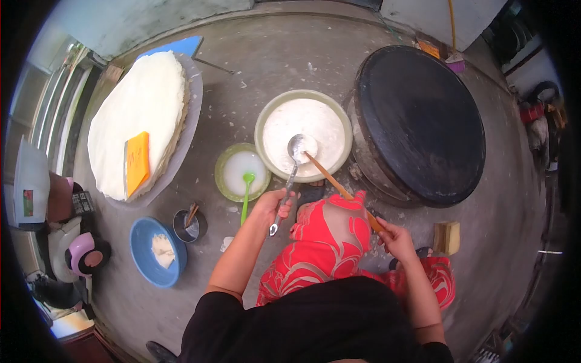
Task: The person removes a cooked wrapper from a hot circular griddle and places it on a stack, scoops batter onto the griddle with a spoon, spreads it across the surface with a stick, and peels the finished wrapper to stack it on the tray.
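Observation:
My left hand [274, 204] is closed around the handle of a metal ladle [289, 181]. The ladle's bowl is over or in the pale batter [315, 124] that fills a large greenish basin [261, 134]. A long wooden stick [339, 186] runs from my right hand [397, 240], which is wrapped around its near end; the far tip meets the ladle's bowl. Whether that tip has a blade or head is hidden. Just left of the basin, a green bowl [221, 181] holds milky liquid and a bright green spoon [246, 196].
On the right stands a large round black griddle [423, 121]. At left, a tall stack of white round sheets [136, 109] carries an orange flat piece [137, 162]. Nearer are a blue basin [140, 257], a small metal pot [198, 233] and a yellowish block [446, 238].

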A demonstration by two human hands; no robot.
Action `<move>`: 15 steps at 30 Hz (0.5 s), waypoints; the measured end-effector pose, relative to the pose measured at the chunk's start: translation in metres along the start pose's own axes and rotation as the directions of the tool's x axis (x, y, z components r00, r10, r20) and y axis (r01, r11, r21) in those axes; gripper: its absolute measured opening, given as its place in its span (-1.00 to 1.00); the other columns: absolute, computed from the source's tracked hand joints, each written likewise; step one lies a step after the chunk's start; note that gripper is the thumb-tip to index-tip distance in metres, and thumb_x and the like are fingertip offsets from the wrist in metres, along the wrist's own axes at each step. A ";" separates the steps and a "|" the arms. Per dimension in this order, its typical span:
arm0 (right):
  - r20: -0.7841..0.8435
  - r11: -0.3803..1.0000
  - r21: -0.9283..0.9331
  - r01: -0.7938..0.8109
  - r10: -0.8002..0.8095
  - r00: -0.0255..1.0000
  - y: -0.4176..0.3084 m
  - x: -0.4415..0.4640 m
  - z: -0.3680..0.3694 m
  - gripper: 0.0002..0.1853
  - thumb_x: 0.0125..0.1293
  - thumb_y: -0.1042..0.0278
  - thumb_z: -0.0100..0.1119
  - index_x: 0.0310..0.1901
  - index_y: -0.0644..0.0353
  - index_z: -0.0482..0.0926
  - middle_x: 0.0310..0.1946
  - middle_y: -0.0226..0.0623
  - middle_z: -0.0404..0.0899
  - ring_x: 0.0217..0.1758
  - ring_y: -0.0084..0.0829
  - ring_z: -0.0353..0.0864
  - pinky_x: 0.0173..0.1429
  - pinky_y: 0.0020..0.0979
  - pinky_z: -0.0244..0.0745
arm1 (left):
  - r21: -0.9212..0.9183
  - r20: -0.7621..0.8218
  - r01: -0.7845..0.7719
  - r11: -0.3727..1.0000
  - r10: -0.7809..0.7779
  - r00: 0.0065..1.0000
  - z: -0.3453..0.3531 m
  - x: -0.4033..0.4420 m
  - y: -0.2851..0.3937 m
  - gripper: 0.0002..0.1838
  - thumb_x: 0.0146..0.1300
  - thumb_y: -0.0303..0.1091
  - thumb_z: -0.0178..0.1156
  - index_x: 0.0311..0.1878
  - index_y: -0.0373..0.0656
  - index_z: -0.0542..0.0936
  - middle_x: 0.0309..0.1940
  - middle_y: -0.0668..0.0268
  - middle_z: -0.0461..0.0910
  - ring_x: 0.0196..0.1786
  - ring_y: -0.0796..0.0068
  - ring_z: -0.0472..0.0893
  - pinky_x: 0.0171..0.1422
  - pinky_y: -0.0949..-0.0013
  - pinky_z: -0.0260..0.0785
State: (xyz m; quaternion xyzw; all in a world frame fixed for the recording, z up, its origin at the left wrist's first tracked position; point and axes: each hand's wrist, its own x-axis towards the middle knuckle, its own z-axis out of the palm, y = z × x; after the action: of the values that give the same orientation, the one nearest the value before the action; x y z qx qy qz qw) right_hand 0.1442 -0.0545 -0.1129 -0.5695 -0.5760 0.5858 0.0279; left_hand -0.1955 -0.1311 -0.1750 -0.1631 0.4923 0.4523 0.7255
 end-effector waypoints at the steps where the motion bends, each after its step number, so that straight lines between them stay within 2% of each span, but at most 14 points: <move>1: 0.009 1.000 0.017 -0.008 0.008 1.000 -0.002 0.000 0.001 -0.59 0.21 0.56 0.01 0.10 -0.02 0.43 -0.62 -0.51 0.44 -0.63 -0.75 0.31 -0.58 -0.64 0.23 | 0.007 0.000 0.002 1.000 -0.002 1.000 -0.001 0.001 0.000 -0.76 0.32 -0.26 -0.18 -0.12 -0.22 0.35 -0.61 0.34 0.29 -0.70 0.67 0.14 -0.71 0.62 -0.03; 5: 0.061 0.996 0.094 0.010 -0.016 0.998 -0.015 0.007 -0.002 -0.59 0.21 0.55 0.01 0.10 -0.02 0.43 -0.62 -0.52 0.44 -0.63 -0.76 0.31 -0.60 -0.65 0.21 | 0.028 0.004 -0.023 0.999 0.023 1.000 -0.003 0.002 0.000 -0.76 0.31 -0.25 -0.18 -0.14 -0.22 0.35 -0.61 0.34 0.30 -0.70 0.67 0.15 -0.72 0.61 -0.04; 8: -0.005 0.997 -0.004 0.072 -0.072 0.997 -0.039 0.003 -0.009 -0.59 0.19 0.55 0.02 0.09 -0.01 0.44 -0.63 -0.49 0.47 -0.62 -0.73 0.35 -0.55 -0.62 0.28 | -0.001 -0.002 -0.031 1.000 0.031 1.000 -0.006 0.005 -0.001 -0.81 0.30 -0.28 -0.17 -0.24 -0.21 0.34 -0.63 0.34 0.32 -0.75 0.65 0.15 -0.74 0.59 -0.01; 10: -0.020 0.962 -0.248 0.112 -0.120 0.993 -0.041 0.003 -0.016 -0.59 0.18 0.55 0.03 0.08 -0.02 0.45 -0.63 -0.43 0.50 -0.59 -0.69 0.41 -0.47 -0.58 0.34 | 0.019 -0.012 -0.050 0.999 0.051 0.999 -0.007 0.007 -0.002 -0.79 0.30 -0.27 -0.17 -0.22 -0.21 0.34 -0.62 0.33 0.32 -0.73 0.65 0.15 -0.73 0.59 -0.02; 15: -0.016 0.947 -0.311 0.075 -0.084 0.996 -0.039 0.002 -0.015 -0.60 0.17 0.54 0.03 0.06 -0.03 0.47 -0.62 -0.39 0.51 -0.57 -0.66 0.45 -0.41 -0.56 0.37 | 0.063 -0.056 -0.109 0.992 0.112 0.992 -0.004 0.003 -0.004 -0.78 0.30 -0.26 -0.16 -0.20 -0.21 0.34 -0.63 0.33 0.31 -0.72 0.64 0.17 -0.73 0.57 -0.01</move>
State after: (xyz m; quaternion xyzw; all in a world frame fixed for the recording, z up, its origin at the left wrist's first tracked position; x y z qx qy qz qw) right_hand 0.1291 -0.0302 -0.0820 -0.5517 -0.6827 0.4782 -0.0299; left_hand -0.1940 -0.1351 -0.1805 -0.1272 0.5355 0.4718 0.6889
